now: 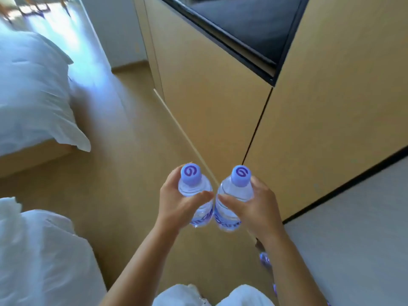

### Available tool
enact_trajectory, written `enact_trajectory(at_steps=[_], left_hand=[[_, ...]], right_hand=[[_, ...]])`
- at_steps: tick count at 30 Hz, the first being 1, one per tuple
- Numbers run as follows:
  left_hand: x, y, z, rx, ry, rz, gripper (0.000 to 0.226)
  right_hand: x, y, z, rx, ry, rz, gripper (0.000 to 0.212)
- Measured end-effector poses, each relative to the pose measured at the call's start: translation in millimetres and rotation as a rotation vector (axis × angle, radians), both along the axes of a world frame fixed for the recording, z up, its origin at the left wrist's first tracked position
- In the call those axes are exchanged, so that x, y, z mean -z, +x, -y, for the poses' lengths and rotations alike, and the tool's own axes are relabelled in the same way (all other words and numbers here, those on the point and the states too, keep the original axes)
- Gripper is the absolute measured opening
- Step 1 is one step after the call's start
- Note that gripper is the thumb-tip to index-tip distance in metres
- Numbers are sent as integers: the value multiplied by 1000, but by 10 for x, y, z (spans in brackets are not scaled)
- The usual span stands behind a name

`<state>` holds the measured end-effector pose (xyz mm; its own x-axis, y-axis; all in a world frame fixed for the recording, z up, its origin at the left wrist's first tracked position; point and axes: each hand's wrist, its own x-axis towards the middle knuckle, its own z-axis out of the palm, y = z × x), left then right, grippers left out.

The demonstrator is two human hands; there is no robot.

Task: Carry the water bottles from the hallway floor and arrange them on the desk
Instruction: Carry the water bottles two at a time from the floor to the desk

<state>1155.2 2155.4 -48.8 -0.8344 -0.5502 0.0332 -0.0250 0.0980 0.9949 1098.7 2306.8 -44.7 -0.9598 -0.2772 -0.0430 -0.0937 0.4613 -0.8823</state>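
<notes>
left bottle (194, 191): lower body behind left hand (176, 204); base hidden, label print only partly readable
right bottle (236, 195): lower side covered by right hand (256, 206); label cut off by the fingers
floor object (265, 259): purple-white, blurred, partly behind right forearm, can't identify
bed (33, 89): cut by left edge
dark panel (242, 25): cut by top edge, blurred
legs (212, 297): cut by bottom edge

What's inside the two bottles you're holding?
Clear water shows through the left bottle and right bottle. The left hand and right hand cover their middles.
</notes>
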Motion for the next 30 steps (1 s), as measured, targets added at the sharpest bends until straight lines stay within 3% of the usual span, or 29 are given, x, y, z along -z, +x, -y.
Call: enact_trajectory(at_steps=[5, 18, 30], left_hand=[[-45, -147, 584, -88, 52, -27, 21], [-174, -1554, 2353, -375, -95, -3, 29], [-286, -2826, 3982, -612, -54, -35, 36]], right_hand=[[-113, -349, 722, -111, -19, -21, 40], [-328, -2256, 2615, -358, 71, -147, 45], [-368, -3664, 4381, -545, 175, -246, 35]])
